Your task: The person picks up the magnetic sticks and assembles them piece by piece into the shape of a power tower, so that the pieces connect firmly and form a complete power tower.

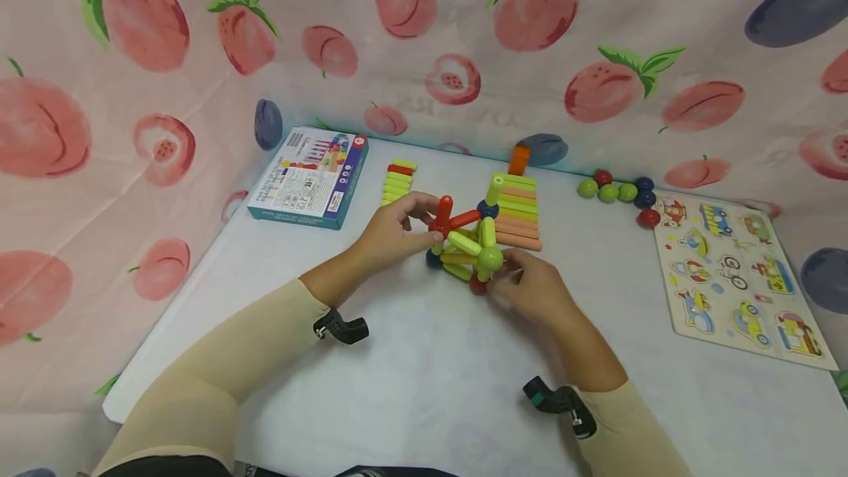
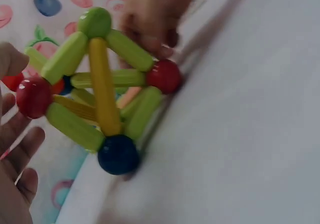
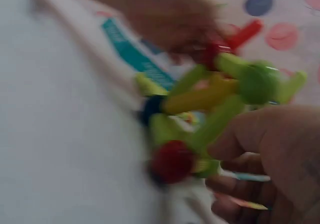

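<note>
A frame of magnetic sticks and balls (image 1: 467,258) stands between both hands, its sticks green, yellow and red. My left hand (image 1: 392,232) pinches a red ball (image 1: 439,225) at its upper left corner; that ball shows beside the fingers in the left wrist view. My right hand (image 1: 533,287) is at the right side, its bent fingers close to a lower red ball (image 2: 164,76) and a green stick (image 3: 220,124). Blur hides whether these fingers grip or only touch. A green ball (image 1: 490,258) faces me, and a dark blue ball (image 2: 119,154) shows low in the left wrist view.
A toy box (image 1: 308,177) lies at the back left. Green and red sticks (image 1: 399,177) and a row of green and orange sticks (image 1: 519,216) lie behind the frame. Loose balls (image 1: 607,192) and a picture puzzle board (image 1: 742,278) are on the right; an orange block (image 1: 520,160) is farther back.
</note>
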A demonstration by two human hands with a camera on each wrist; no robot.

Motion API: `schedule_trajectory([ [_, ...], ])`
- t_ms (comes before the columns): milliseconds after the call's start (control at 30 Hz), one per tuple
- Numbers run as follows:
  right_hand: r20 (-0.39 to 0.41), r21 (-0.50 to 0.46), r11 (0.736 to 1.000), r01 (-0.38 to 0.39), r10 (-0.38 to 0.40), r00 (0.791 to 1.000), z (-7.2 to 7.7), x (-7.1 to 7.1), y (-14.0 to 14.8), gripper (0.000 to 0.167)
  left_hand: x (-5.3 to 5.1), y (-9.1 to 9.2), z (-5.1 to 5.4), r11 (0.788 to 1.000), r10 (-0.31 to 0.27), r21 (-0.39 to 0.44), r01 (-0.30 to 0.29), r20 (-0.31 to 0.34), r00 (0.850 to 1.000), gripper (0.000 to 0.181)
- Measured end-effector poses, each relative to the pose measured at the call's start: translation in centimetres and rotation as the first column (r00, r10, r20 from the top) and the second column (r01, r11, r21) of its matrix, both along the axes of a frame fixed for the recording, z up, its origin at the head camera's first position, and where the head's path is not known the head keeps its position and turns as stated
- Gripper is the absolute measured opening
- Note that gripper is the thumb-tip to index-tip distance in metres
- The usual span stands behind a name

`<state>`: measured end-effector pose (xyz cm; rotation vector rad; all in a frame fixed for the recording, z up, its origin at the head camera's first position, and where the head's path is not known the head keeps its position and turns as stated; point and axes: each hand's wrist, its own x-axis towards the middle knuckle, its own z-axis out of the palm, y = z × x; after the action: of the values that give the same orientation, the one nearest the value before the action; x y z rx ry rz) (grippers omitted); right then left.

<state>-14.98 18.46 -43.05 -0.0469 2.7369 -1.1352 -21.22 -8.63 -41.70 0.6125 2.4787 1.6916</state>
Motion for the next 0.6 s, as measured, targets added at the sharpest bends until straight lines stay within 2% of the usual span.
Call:
schedule_trajectory([
  [67, 0.035, -0.171, 0.985, 0.024, -0.018, 0.999, 1.1, -1.4, 0.9, 0.042, 0.3, -0.2, -0.6, 0.999, 0.001, -0.041, -0.001, -0.002, 1.0, 0.044],
  [133, 0.045, -0.332, 0.943, 0.029, -0.015, 0.999, 1.9, -2.8, 1.3, 0.044, 0.6, -0.1, -1.2, 0.998, 0.007, -0.062, -0.008, -0.013, 1.0, 0.045],
  [200, 0.055, -0.443, 0.896, 0.012, 0.014, 0.998, 2.4, -4.1, 1.3, 0.046, 0.9, 0.0, -1.5, 0.998, 0.02, -0.06, -0.022, -0.027, 0.999, 0.045],
  [300, 0.072, -0.461, 0.887, -0.032, 0.074, 0.995, 2.8, -5.4, 1.0, 0.051, 1.0, 0.1, -1.7, 0.998, 0.038, -0.039, -0.038, -0.02, 0.999, 0.042],
  [400, 0.087, -0.433, 0.901, -0.014, 0.057, 0.995, 2.8, -5.8, 0.9, 0.052, 0.8, 0.1, -1.7, 0.999, 0.041, -0.03, -0.041, -0.001, 0.999, 0.043],
  [500, 0.082, -0.401, 0.916, 0.036, -0.003, 0.997, 2.6, -5.3, 1.1, 0.05, 0.3, 0.1, -1.6, 0.999, 0.042, -0.015, -0.042, -0.004, 0.999, 0.044],
  [600, 0.049, -0.347, 0.936, 0.06, -0.046, 0.998, 2.3, -4.1, 1.3, 0.048, -0.2, 0.1, -1.5, 0.998, 0.056, 0.003, -0.056, -0.015, 0.998, 0.041],
])
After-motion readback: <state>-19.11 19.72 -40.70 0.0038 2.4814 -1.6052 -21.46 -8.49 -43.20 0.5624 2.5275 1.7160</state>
